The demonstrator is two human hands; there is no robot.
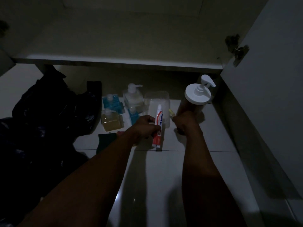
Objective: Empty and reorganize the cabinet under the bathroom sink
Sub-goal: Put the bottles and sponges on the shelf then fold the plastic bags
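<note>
Small bottles (pixel 113 122) and pump dispenser (pixel 197 95) block ahead; near floor (pixel 155 185) lies free

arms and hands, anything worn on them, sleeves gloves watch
Nothing worn shows. The left hand and right hand are gloveless, both forearms bare to the frame edge, no sleeves, no watch or bracelet at either wrist. Too dim to rule out rings.

V. dim, underexposed shot w/ greenish-grey cast; black bin bag (pixel 49 112) nearly lost in dark, white pump top (pixel 197 94) the brightest spot. Soft shadows beside both forearms (pixel 98 169) on glossy floor tile (pixel 164 177), faint glare streak btm centre. Wide-angle bend at edges, e.g. cabinet door (pixel 270 79); detail soft, noisy.
</note>
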